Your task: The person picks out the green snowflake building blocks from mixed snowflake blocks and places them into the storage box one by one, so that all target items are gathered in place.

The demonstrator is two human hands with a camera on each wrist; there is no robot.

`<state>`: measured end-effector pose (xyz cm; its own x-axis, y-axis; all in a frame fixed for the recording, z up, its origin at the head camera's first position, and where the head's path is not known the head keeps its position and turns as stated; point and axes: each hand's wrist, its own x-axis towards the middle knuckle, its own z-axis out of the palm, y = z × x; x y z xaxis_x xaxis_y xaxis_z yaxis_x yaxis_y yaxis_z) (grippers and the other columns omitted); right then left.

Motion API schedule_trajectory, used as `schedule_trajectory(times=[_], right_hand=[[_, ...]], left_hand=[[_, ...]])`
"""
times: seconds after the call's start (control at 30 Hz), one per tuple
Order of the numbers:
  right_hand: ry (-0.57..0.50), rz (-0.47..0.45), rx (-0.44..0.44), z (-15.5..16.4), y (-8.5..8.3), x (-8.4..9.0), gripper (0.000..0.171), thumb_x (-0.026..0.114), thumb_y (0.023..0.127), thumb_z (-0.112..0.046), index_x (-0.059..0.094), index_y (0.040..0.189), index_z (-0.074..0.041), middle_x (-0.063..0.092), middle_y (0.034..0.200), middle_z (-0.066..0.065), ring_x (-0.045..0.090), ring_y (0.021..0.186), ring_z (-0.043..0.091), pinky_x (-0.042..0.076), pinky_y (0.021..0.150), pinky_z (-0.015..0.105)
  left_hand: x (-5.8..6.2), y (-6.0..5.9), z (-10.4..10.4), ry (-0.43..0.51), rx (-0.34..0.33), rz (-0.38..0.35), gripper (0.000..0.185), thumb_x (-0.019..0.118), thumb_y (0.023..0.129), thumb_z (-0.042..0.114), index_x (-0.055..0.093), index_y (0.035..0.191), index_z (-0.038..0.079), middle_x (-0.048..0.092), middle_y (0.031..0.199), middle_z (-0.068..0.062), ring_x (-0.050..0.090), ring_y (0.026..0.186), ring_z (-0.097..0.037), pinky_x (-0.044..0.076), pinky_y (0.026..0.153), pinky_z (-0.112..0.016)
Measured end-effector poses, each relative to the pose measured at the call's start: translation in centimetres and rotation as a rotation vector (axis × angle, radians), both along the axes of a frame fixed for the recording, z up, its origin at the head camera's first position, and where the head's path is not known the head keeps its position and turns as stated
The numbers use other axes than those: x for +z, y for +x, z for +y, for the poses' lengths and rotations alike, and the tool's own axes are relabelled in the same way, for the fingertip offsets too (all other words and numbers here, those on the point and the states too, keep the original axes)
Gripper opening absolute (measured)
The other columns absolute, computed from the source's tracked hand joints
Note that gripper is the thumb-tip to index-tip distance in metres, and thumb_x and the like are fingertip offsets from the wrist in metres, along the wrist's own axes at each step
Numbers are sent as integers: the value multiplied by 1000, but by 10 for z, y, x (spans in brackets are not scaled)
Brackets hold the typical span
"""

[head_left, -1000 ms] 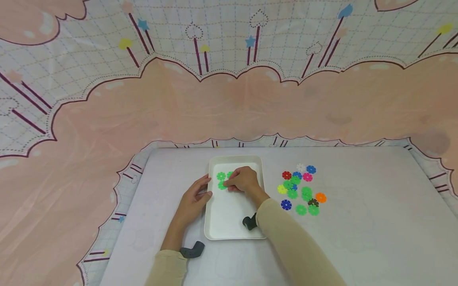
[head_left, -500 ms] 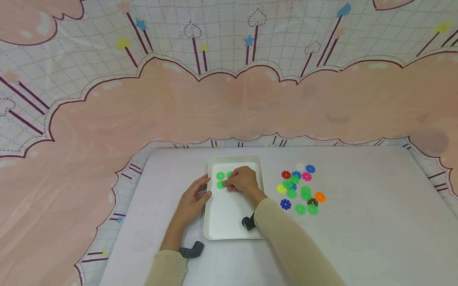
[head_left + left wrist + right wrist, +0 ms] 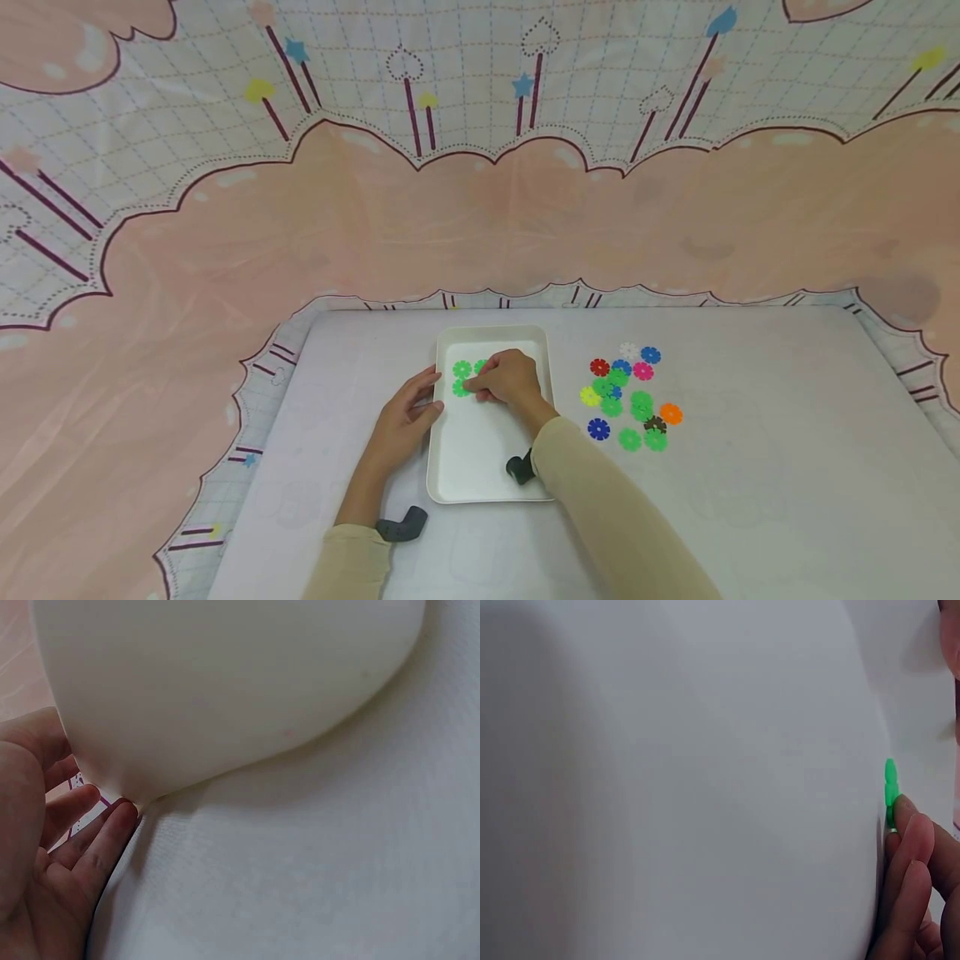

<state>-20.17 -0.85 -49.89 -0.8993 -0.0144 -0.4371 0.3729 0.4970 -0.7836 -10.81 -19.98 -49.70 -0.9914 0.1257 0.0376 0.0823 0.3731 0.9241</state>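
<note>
Right hand (image 3: pixel 512 377) seemingly on green disc (image 3: pixel 461 387)

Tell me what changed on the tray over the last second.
Almost nothing. The right hand eased the green disc under its fingertips slightly left inside the white tray. The left hand stayed against the tray's left rim; the loose discs beside it did not move.

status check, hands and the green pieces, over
Left hand flat against tray edge. Right hand fingertips on a green piece in the tray, another green piece beside it. Loose pile to the right, nothing in the way.
</note>
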Motion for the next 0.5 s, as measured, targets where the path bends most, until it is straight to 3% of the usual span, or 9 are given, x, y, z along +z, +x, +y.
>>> schedule_trajectory(times=[0.5], right_hand=[[-33, -18, -7, 2, -1, -2, 31, 97, 68, -23, 69, 76, -11, 70, 60, 3, 66, 49, 11, 50, 44, 16]], left_hand=[[2, 0, 0, 11, -3, -9, 49, 62, 100, 7, 50, 147, 1, 41, 162, -11, 50, 141, -37, 51, 111, -42]])
